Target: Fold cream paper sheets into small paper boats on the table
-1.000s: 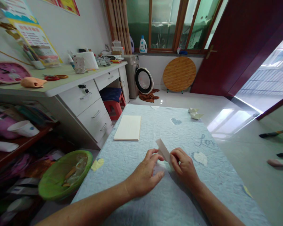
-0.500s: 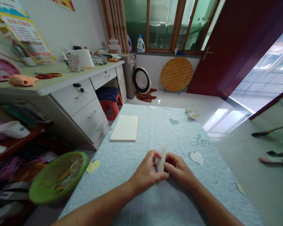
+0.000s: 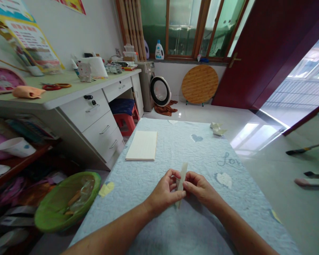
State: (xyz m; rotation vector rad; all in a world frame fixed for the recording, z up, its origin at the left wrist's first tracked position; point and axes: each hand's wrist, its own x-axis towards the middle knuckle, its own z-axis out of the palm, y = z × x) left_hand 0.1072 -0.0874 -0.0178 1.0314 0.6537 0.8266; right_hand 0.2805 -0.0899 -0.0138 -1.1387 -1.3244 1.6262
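Observation:
Between my hands is a narrow piece of folded pale paper (image 3: 184, 170), standing on edge above the table. My left hand (image 3: 164, 191) grips it from the left, thumb near the lower part and index finger higher up. From the other side my right hand (image 3: 200, 186) pinches it between thumb and fingers. Part of the paper is hidden behind the fingers. A pad of cream paper (image 3: 142, 145) lies flat on the table, up and left of my hands. Near the far right corner sit small folded paper pieces (image 3: 218, 129).
A light blue quilted cloth (image 3: 175, 141) covers the table. To the left are a green basket (image 3: 39, 212) with things inside and a desk (image 3: 93, 117) with scissors (image 3: 53, 86) on top. Beyond stand a red stool (image 3: 127, 122) and a washing machine (image 3: 148, 85) with its door open.
The folded paper has turned and now shows as a narrower strip with its lower end visible. My hands stay close together on it, and the view has shifted slightly.

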